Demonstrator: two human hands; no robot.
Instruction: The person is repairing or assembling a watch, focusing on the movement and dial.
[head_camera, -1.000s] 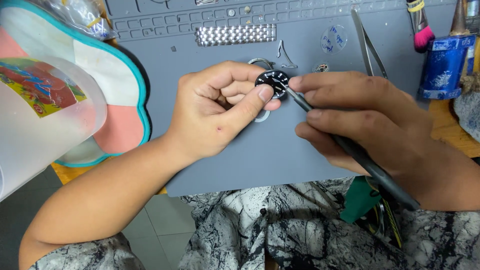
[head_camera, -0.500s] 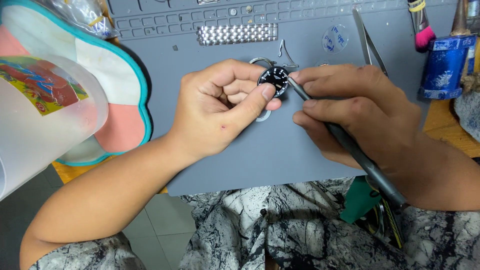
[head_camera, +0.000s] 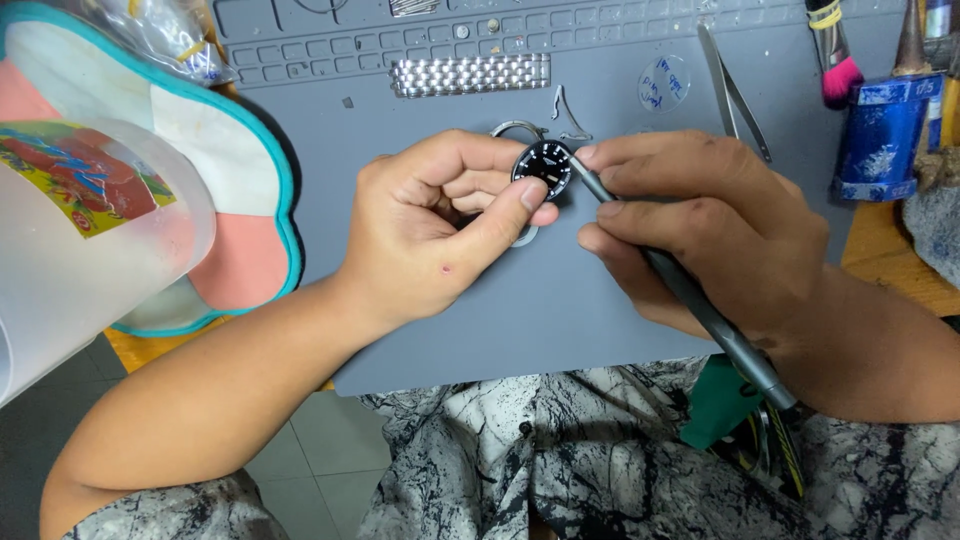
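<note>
The left hand (head_camera: 440, 235) pinches a black watch dial (head_camera: 543, 167) between thumb and fingers above the grey mat (head_camera: 560, 300). Just right, the right hand (head_camera: 700, 225) grips a slim tool (head_camera: 690, 300), tip touching the dial's edge.

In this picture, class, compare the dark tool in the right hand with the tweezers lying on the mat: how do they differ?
The dark tool is gripped in the right hand, its tip at the black watch dial that the left hand holds; the tweezers lie untouched on the grey mat. The tool is one dark, round shaft; the tweezers are two bright, flat metal arms. Both are slim and pointed.
</note>
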